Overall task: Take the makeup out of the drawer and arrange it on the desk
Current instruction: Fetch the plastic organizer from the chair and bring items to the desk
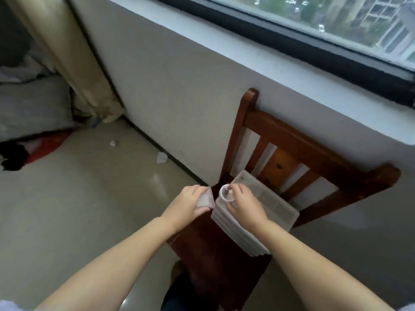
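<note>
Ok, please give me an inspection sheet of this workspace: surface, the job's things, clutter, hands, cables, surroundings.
Surface: wooden chair seat, against the wall.
Job's things: clear plastic organizer lying on the seat; small pink-edged packet; small round white container.
Clutter: crumpled paper scraps on the floor; clothes pile at left.
Hands: left hand grips the packet; right hand pinches the round container over the organizer.
Cables: nothing seen.
Surroundings: window, curtain.
</note>
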Motion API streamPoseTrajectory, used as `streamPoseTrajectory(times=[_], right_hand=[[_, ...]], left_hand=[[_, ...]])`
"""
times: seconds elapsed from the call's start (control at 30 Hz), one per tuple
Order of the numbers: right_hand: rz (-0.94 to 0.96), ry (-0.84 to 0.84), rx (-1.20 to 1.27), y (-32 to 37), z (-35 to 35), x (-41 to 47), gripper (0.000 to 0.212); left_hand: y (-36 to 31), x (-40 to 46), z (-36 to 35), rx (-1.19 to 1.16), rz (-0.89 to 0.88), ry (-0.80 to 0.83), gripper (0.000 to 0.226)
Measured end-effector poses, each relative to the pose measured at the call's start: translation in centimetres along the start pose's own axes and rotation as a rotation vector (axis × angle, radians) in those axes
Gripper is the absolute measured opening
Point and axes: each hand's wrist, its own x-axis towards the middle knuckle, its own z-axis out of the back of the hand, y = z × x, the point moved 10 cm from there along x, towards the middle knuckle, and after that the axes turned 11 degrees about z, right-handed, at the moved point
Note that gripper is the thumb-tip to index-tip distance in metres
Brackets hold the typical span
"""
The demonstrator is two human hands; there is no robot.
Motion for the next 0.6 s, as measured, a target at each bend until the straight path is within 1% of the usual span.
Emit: streamPoseTrajectory(times=[0.17,0.27,0.33,0.47,0.6], right_hand=[[0.228,0.089,0.027,10.5,-3.4,2.1,0.037],[0.326,0.139,0.029,17.2,-6.1,2.3,0.035],[0.419,0.183,0.001,22.0,-8.3,1.7,0.038],[0.545,0.231,0.032,31.4,-12.1,-1.6,0.037],[0.707,0.291,-0.006,40.8,-16.3,-6.9,0.035]], left_hand=[[7.2,-7.8,6.2,0.041,0.241,-0.155,0.058],[11.7,-14.1,9.6,0.041,0.397,-0.239,0.057],[14.3,-18.9,11.4,0.029,0.489,-0.289,0.053],[18.0,-29.5,14.1,0.022,0.632,-0.389,0.051],[20.4,-41.3,16.1,0.019,0.736,-0.482,0.052]])
